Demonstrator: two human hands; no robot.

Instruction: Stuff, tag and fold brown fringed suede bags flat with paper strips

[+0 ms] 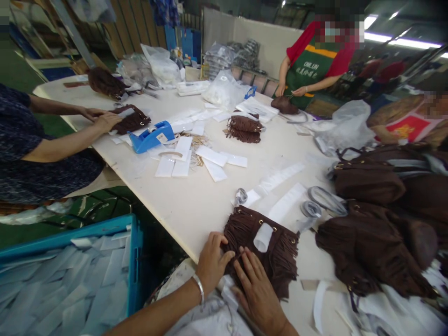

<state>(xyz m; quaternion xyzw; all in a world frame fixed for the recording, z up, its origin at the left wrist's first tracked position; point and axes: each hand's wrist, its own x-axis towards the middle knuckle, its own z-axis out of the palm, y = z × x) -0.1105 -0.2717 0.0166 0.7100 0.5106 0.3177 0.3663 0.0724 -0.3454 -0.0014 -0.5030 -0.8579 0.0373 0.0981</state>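
Observation:
A dark brown fringed bag (283, 247) with metal eyelets lies flat near the table's front edge. On its upper middle rests a rolled white piece (263, 237). My left hand (213, 261), with a silver bangle at the wrist, is at the bag's left edge, thumb and fingers apart. Flat over the bag's lower left part lies my right hand (254, 280), its fingers stretched out. Grey wrapped coils (311, 209) and white strips (287, 201) lie just beyond the bag.
Brown bags (364, 233) are heaped at the right. A blue tape dispenser (152, 136) and white pieces (212, 156) lie farther left. A blue crate (135, 261) of white pieces stands at lower left. Other people work at the left, back and right.

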